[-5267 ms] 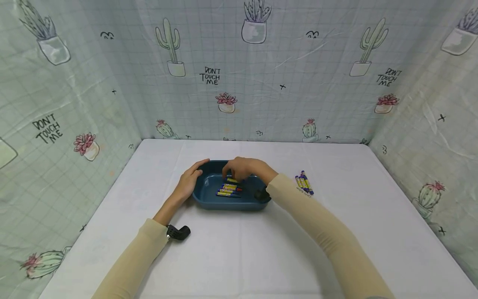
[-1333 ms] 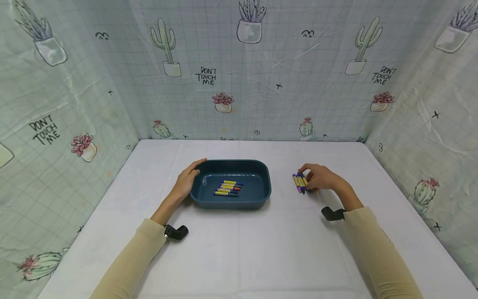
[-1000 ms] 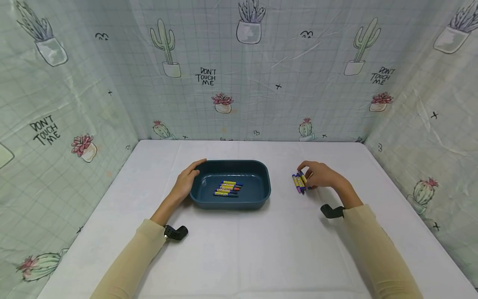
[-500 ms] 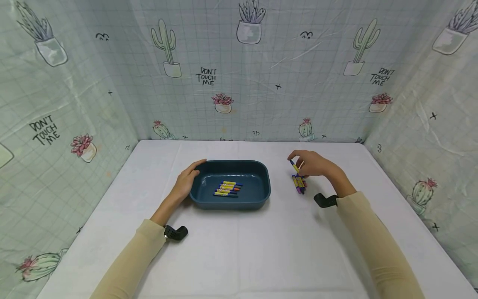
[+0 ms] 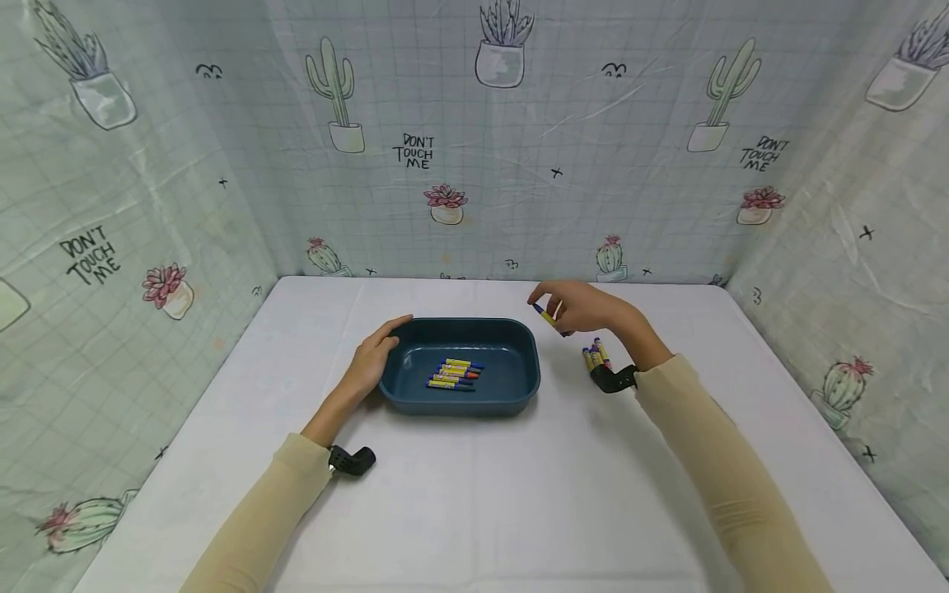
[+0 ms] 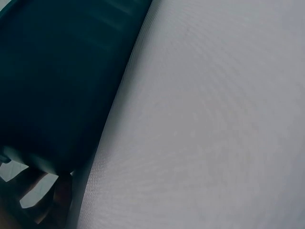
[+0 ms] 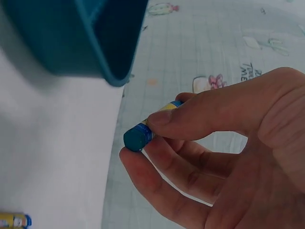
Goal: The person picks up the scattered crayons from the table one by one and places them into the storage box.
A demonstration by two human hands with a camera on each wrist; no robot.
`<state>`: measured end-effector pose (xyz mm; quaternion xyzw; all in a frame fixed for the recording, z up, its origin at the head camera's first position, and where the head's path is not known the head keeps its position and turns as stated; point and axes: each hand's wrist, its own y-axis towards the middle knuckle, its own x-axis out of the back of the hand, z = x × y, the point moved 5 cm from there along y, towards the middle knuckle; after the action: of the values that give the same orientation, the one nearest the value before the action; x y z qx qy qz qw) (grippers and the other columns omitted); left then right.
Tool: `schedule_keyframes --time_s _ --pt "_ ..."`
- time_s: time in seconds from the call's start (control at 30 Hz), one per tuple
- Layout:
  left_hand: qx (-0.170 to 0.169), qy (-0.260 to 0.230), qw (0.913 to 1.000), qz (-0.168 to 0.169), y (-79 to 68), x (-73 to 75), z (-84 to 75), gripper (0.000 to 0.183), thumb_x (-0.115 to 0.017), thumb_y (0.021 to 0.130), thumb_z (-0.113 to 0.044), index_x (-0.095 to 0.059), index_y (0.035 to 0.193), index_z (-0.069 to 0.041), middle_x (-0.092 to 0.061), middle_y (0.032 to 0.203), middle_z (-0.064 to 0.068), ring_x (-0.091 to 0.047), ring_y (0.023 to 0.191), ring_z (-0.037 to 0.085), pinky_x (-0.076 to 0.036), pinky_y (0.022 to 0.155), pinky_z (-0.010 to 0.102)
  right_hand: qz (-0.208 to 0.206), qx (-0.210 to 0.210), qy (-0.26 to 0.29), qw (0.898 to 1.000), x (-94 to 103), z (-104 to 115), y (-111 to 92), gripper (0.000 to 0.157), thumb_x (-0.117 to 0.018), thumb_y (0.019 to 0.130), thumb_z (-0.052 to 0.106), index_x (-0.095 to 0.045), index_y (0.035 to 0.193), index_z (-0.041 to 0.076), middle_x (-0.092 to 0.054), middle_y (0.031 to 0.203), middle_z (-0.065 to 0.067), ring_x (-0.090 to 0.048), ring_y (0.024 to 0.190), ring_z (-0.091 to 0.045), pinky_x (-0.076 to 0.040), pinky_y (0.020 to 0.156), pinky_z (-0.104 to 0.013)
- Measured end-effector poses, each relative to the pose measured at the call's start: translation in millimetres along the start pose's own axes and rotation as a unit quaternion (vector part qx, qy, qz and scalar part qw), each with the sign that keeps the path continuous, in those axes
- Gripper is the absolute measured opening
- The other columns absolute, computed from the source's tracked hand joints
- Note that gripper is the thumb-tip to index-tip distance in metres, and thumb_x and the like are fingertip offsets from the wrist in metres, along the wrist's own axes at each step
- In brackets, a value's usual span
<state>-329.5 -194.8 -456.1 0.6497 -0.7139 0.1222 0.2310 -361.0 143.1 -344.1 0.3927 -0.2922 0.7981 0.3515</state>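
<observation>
In the head view, my right hand [image 5: 586,306] pinches a crayon [image 5: 549,316] above the table, just beyond the right end of a dark blue tray [image 5: 460,408]. The right wrist view has this crayon [image 7: 152,126] between thumb and fingertips, its yellow wrapper partly covered and a dark teal end towards the camera. My left hand [image 5: 368,362] holds the tray's left end, thumb over the rim, fingers along the outside. Inside the tray, several yellow-wrapped crayons [image 5: 454,375] lie roughly parallel in a row.
Right of the tray a small group of crayons [image 5: 600,352] lies on the white-covered table [image 5: 474,502], partly hidden by the right wrist camera [image 5: 614,379]. A cactus-print cloth [image 5: 549,123] surrounds the table at the back and sides.
My right hand has come from over the tray to the loose crayons, picked one up, and carried it up and left towards the tray. The left hand and tray stay in place.
</observation>
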Motion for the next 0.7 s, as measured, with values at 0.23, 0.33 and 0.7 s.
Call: schedule_keyframes --time_s 0.23,0.33,0.7 --pt "-0.011 0.004 0.9999 -0.005 -0.2 -0.7 1.2 0.045 -0.03 0.103 -0.022 -0.042 0.145 -0.034 -0.037 0.154 -0.005 -0.025 0.147 0.024 -0.018 0.119 0.054 0.019 0.018 0.01 1.0 -6.0 20.8 16.7 0.053 -0.057 0.085 -0.003 -0.052 0.134 0.019 -0.06 0.122 -0.018 -0.065 0.102 -0.029 -0.058 0.065 -0.031" --pt "-0.013 0.002 0.9999 -0.005 0.4 -0.9 1.5 0.045 -0.03 0.103 -0.021 -0.042 0.145 -0.033 -0.037 0.154 -0.004 -0.025 0.147 0.024 -0.018 0.119 0.053 0.032 0.027 0.012 0.999 -9.9 28.5 24.6 0.055 -0.057 0.084 -0.005 -0.052 0.134 0.018 -0.059 0.124 -0.02 -0.065 0.105 -0.031 -0.059 0.066 -0.032" --pt "-0.015 0.001 0.9999 -0.005 1.3 -1.3 3.2 0.044 -0.031 0.103 -0.023 -0.042 0.145 -0.033 -0.037 0.154 -0.005 -0.024 0.148 0.023 -0.017 0.12 0.052 0.065 0.049 -0.026 0.996 -31.0 51.2 52.2 0.056 -0.054 0.083 -0.007 -0.056 0.13 0.022 -0.061 0.12 -0.013 -0.062 0.105 -0.026 -0.058 0.076 -0.032"
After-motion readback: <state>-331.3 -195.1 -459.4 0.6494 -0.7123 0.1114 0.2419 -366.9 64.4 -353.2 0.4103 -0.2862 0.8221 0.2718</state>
